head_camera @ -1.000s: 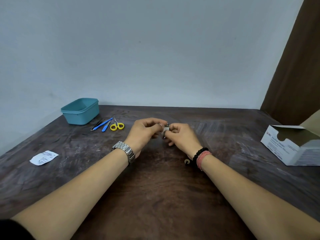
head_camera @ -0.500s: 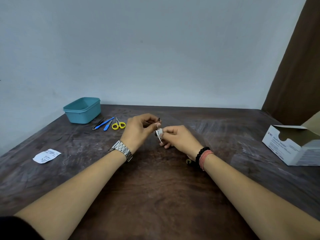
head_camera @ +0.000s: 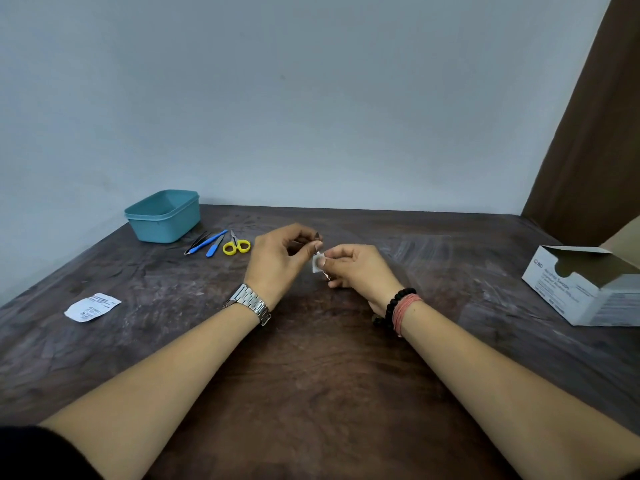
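**Both hands pinching a pad around a thin tool at mid-table**

The right hand (head_camera: 360,271) is pinching a small white pad (head_camera: 316,265) between thumb and forefinger, with its other fingers curling loosely underneath. The pad is sitting just above the table (head_camera: 311,375), right between the two hands. The left hand (head_camera: 282,259), at nine o'clock from the pad, is curling its fingers and gripping a thin tool (head_camera: 326,276). The tool is passing behind the pad, and its metal tip is poking out below at five o'clock. What kind of tool it is cannot be told. A steel watch (head_camera: 250,303) is sitting on the left wrist, and a black bead bracelet (head_camera: 398,301) with a pink band is circling the right.

Further out, at ten o'clock from the hands, yellow scissors (head_camera: 237,245) are lying beside two blue-handled tools (head_camera: 209,242) and black tweezers (head_camera: 195,243). A teal tub (head_camera: 162,220) is standing just beyond them near the wall. At eight o'clock a torn white wrapper (head_camera: 91,307) is lying flat. At three o'clock, well apart, an opened white carton (head_camera: 585,292) is resting by the table's edge.
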A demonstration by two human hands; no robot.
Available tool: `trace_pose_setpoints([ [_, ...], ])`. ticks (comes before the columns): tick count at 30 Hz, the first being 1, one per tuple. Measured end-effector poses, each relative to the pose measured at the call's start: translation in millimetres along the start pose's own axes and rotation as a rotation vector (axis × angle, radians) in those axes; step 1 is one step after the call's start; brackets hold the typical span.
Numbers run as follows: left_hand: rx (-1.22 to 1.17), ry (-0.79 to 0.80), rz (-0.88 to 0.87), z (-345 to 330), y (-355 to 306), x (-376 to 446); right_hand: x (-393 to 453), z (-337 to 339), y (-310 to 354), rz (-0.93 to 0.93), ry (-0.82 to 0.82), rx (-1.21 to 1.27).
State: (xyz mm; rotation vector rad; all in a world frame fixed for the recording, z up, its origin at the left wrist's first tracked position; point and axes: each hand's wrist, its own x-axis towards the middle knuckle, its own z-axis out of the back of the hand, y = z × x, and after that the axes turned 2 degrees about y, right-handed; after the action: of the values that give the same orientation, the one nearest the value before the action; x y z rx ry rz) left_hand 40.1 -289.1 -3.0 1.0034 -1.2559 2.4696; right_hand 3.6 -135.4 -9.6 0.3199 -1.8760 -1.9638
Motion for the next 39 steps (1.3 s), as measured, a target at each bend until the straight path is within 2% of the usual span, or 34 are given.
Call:
trace_pose_setpoints([
  [4, -0.005, 0.012, -0.002, -2.0, -0.6, 0.5, 0.7, 0.7, -2.1, 0.053, -0.057, -0.072],
  [11, -0.067, -0.05, 0.116, 0.6, 4.6, 1.1, 1.2, -0.1, -1.2, 0.029, -0.062, -0.068],
  [17, -0.079, 0.03, 0.108, -3.7, -0.2, -2.0, -0.5, -0.6, 1.3, 0.063, -0.113, -0.005],
  [24, -0.057, -0.1, 0.2, -0.2, 3.2, 0.7, -0.9, -3.1, -2.1, 0.063, -0.084, -0.111],
  [30, 0.005, -0.005, 0.113, -4.0, -2.2, -2.4, -3.0, -3.6, 1.4, 0.105, -0.124, -0.054],
  [35, -0.111, -0.097, 0.216, 1.2, 2.4, 0.2, -2.0, -3.3, -0.4, 0.034, -0.03, -0.044],
  [39, -0.183, -0.067, 0.201, 1.4, 2.2, -0.5, -1.6, -3.2, 1.6, 0.026, -0.076, 0.009],
])
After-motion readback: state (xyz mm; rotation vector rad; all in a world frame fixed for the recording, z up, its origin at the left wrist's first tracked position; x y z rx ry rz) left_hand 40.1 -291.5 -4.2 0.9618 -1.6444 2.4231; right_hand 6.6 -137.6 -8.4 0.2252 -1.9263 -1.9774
